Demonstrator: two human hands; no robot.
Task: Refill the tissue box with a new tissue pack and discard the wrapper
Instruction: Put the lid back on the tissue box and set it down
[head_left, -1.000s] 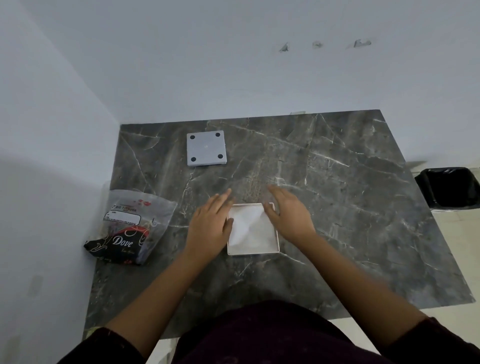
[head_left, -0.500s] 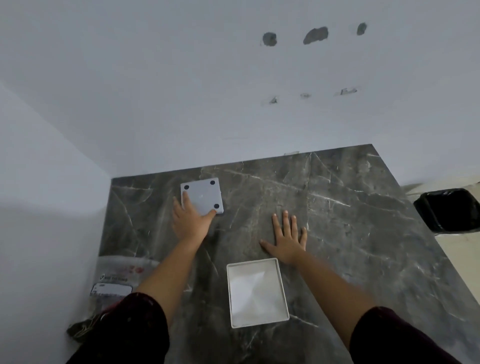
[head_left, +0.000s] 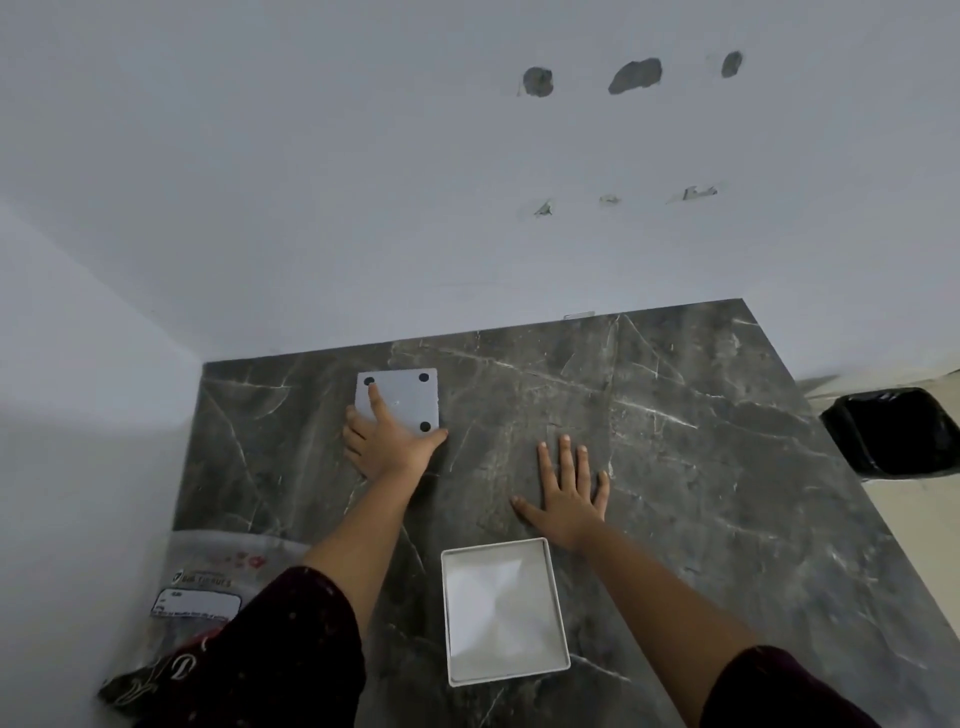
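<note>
The white tissue box (head_left: 557, 603) lies open side up at the near middle of the table, with white tissues (head_left: 498, 608) filling it. Further back lies its grey square bottom plate (head_left: 410, 395) with black round feet. My left hand (head_left: 387, 447) grips the plate's near edge, with the index finger on top, the thumb at the right corner and the other fingers at the left edge. Just beyond the box, my right hand (head_left: 569, 499) rests flat on the table with its fingers spread, holding nothing. The plastic tissue wrapper (head_left: 208, 577) lies at the near left, partly hidden by my left sleeve.
The dark marble table (head_left: 701, 467) stands in a corner, with white walls at the back and on the left. A bin lined with a black bag (head_left: 893, 431) stands on the floor past the table's right edge.
Both hands left the tissue box. My left hand reached back to the grey plate and closed on its near edge. My right hand settled flat on the table. The view tilted up.
</note>
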